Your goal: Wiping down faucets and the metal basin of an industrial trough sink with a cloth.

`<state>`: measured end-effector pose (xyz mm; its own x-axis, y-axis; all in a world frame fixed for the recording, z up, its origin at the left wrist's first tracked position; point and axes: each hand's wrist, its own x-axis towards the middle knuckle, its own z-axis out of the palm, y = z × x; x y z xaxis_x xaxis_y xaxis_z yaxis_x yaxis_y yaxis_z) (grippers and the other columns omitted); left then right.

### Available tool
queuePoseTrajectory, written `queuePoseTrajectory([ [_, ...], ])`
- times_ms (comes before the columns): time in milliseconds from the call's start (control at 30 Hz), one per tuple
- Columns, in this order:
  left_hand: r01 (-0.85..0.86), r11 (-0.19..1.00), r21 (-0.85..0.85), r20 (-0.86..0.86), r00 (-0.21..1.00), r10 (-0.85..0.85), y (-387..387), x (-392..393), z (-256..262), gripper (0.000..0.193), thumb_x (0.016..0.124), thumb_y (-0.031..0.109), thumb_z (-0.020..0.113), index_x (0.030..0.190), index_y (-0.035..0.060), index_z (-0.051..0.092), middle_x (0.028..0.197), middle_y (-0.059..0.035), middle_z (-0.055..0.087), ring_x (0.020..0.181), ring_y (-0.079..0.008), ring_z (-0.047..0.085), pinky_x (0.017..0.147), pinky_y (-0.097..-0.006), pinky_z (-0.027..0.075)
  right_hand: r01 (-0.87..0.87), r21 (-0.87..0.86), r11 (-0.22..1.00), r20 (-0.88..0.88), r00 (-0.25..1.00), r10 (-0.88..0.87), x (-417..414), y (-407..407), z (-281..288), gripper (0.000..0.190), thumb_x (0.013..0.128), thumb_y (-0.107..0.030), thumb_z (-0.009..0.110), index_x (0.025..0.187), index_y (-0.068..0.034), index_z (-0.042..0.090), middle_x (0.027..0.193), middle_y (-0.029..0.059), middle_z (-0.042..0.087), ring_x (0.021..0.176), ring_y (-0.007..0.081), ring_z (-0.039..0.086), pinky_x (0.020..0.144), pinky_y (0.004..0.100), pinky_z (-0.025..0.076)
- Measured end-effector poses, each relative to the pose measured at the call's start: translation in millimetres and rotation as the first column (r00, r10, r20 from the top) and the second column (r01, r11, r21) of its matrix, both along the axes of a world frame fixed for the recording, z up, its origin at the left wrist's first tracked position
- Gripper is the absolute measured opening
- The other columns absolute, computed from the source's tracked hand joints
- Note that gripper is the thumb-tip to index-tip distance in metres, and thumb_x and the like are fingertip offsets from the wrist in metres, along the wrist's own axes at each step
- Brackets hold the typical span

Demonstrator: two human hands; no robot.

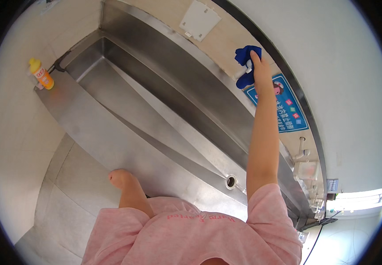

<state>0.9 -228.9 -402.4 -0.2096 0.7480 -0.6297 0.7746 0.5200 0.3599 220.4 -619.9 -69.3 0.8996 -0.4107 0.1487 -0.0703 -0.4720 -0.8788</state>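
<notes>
My right hand [261,73] reaches out to the wall behind the trough and grips a dark blue cloth [249,54]. The cloth is bunched around a white tap [249,67] that sticks out of the wall; part of the cloth hangs below it. Down at the front rim of the long stainless steel trough sink [124,132] is my left hand [120,178]. Its fingers are hidden from view, so whether it rests on the rim or holds anything does not show.
A yellow and orange squeeze bottle [42,73] stands at the trough's far left corner. On the wall are a white plate [200,20] and a blue sign [287,106] with writing. Another tap [302,150] and a clear box [306,170] sit to the right. A drain [231,182] opens in the trough floor.
</notes>
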Motion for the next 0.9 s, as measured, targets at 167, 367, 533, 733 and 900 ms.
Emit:
queuePoseTrajectory([
  [167,0.082,0.997,-0.016,-0.095,0.992,-0.083,1,-3,-4,0.046,0.094,0.028,0.032,0.092,0.0013,0.070,0.095,-0.0148,0.070,0.083,-0.0300,0.068,0.070,-0.0414,0.054,-0.049,0.034,0.998,0.372,0.928,0.033,-35,44,-20,0.030,0.097,-0.021,0.051,0.119,-0.002,0.060,0.102,0.0054,0.064,0.091,0.0137,0.054,0.082,0.0261,0.041],
  [367,0.223,0.974,-0.048,-0.191,0.955,-0.228,-3,-4,-12,0.045,0.094,0.030,0.035,0.094,0.0018,0.070,0.097,-0.0131,0.070,0.086,-0.0273,0.068,0.073,-0.0394,0.053,0.246,-0.130,0.961,0.292,0.935,-0.199,-75,73,-60,0.034,0.097,-0.012,0.050,0.128,0.000,0.053,0.116,0.0098,0.061,0.100,0.0169,0.056,0.091,0.0296,0.043],
  [533,0.920,0.005,-0.393,-0.410,-0.171,-0.896,-1,-14,-23,0.035,0.092,0.029,0.045,0.103,0.0032,0.066,0.104,-0.0109,0.069,0.092,-0.0228,0.067,0.075,-0.0310,0.051,-0.049,-0.351,0.935,0.180,0.976,0.119,-113,99,-117,0.035,0.098,-0.013,0.049,0.131,0.000,0.050,0.121,0.0106,0.059,0.109,0.0191,0.056,0.098,0.0301,0.040],
  [733,0.969,-0.082,-0.233,-0.359,-0.164,-0.919,34,-50,-206,0.034,0.095,0.023,0.039,0.110,0.0026,0.062,0.108,-0.0126,0.068,0.095,-0.0243,0.066,0.080,-0.0340,0.051,-0.020,0.752,0.659,-0.017,0.999,0.050,-171,129,-193,0.041,0.100,-0.020,0.047,0.136,0.000,0.044,0.123,0.0076,0.056,0.112,0.0146,0.052,0.099,0.0273,0.037],
  [900,0.537,0.720,0.439,0.681,0.323,-0.657,67,-82,-283,0.033,0.094,0.032,0.046,0.121,0.0183,0.059,0.111,-0.0012,0.066,0.100,-0.0242,0.062,0.080,-0.0417,0.047,0.054,0.275,0.960,-0.359,0.932,0.050,-185,167,-280,0.044,0.099,-0.026,0.048,0.134,0.000,0.046,0.121,0.0070,0.058,0.113,0.0169,0.052,0.100,0.0289,0.037],
])
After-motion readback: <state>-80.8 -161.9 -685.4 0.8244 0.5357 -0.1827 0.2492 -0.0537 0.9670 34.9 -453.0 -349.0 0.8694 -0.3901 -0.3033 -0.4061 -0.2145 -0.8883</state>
